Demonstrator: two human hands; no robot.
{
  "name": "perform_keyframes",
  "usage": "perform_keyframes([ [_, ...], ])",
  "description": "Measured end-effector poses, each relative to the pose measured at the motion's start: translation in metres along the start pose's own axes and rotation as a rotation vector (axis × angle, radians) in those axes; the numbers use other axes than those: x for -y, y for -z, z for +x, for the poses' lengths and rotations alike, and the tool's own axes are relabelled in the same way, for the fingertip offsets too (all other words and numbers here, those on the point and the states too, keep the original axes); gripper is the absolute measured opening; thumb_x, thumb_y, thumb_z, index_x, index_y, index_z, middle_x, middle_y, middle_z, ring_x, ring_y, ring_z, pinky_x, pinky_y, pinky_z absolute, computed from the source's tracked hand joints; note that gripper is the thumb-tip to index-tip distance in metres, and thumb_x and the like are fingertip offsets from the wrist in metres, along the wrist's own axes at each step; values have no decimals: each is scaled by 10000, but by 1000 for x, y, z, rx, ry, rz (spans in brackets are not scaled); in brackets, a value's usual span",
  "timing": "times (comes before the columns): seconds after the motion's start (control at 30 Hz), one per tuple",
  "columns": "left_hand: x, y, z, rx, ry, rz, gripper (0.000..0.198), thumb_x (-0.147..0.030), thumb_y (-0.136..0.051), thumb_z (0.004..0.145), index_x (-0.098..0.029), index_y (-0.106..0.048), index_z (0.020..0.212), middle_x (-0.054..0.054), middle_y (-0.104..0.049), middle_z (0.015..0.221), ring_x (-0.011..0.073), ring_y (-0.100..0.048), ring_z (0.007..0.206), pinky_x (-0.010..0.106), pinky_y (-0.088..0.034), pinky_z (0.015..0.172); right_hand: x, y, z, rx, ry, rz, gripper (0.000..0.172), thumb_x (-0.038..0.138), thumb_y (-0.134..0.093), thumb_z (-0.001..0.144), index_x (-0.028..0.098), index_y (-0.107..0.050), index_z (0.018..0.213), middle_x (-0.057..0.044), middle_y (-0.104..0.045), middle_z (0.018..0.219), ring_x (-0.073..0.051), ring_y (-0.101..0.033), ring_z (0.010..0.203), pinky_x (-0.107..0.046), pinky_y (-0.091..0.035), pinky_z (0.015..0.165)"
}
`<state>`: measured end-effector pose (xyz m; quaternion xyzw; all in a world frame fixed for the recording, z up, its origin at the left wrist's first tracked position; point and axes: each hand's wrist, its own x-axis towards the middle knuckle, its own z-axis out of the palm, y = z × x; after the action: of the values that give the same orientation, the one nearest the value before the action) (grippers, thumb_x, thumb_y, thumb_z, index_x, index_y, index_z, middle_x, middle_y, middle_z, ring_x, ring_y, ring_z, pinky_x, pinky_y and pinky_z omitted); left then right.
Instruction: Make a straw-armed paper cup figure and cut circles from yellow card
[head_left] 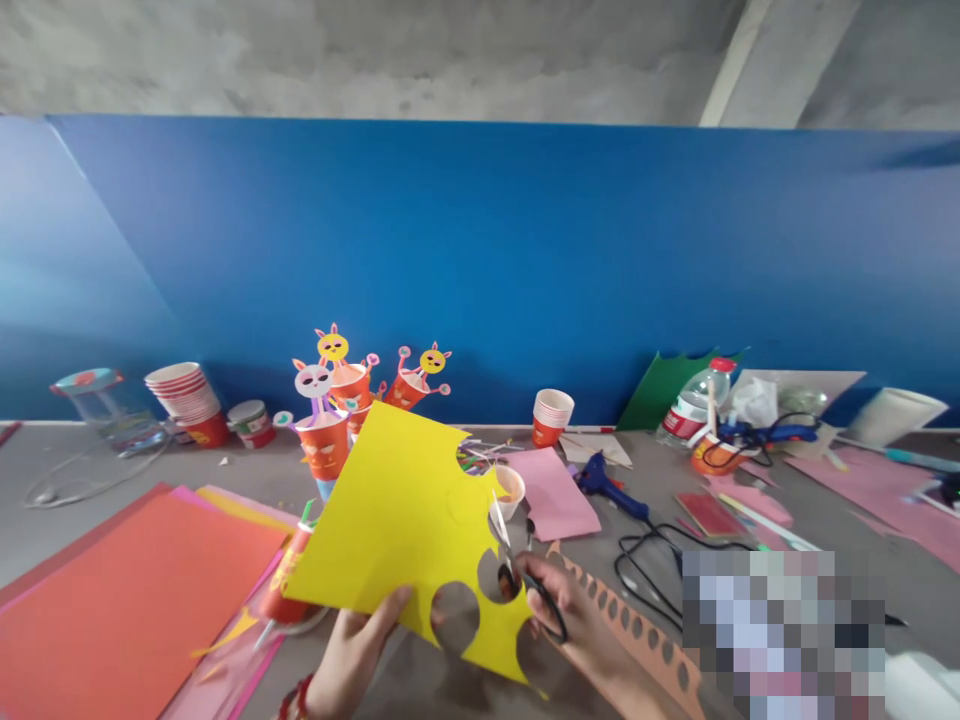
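A yellow sheet with round holes and scalloped cut-outs is held up over the grey table. My left hand grips its lower edge, thumb on top and the other fingers hidden behind. A faint circle shows on the sheet near its right side. My right hand is closed around the handles of black-handled scissors. Their blades are at the sheet's right edge, close to that circle and just above a round hole.
Decorated paper cups stand behind the sheet. Orange-red sheets lie at left. On the right are a blue glue gun with a black cable, a bottle and pink paper. A blue partition rises behind.
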<state>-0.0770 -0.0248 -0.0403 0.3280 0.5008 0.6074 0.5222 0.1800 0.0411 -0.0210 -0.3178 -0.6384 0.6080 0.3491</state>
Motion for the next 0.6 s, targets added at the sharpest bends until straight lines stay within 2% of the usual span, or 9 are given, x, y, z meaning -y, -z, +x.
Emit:
perform_keyframes([
  [0.07,5,2,-2,2,3,82,350,-490,-796,685,-152,-779,775,105,-789,876,297,-720,944,323,-554,912,7,0,-1,-15,28,-32,564,734,-558,806,173,-601,844,-29,-563,781,-141,-493,652,-246,-409,588],
  [0.17,6,2,-8,10,1,174,386,-515,-786,686,-148,-782,807,111,-788,921,315,-713,971,326,-555,919,17,-1,-2,-41,41,-24,541,718,-564,813,178,-603,832,-46,-602,784,-190,-562,746,-282,-443,686],
  [0.3,1,0,-14,22,48,205,376,-495,-798,681,-156,-783,844,100,-788,954,336,-699,1013,340,-553,927,26,-5,-5,-60,12,12,481,682,-577,828,202,-587,840,-29,-600,729,-201,-580,723,-300,-455,699],
  [0.5,-6,-1,-18,73,75,252,333,-504,-797,669,-177,-787,732,105,-780,1005,341,-689,1026,334,-540,954,25,-9,-6,-87,-2,43,468,669,-592,819,207,-521,821,-23,-585,732,-195,-563,711,-294,-433,681],
  [0.6,-5,-3,-22,3,80,292,392,-534,-808,633,-174,-798,789,108,-786,965,341,-691,1016,324,-541,950,23,-6,-5,-65,-3,17,506,701,-566,818,199,-508,813,-31,-589,733,-185,-553,689,-289,-412,661],
])
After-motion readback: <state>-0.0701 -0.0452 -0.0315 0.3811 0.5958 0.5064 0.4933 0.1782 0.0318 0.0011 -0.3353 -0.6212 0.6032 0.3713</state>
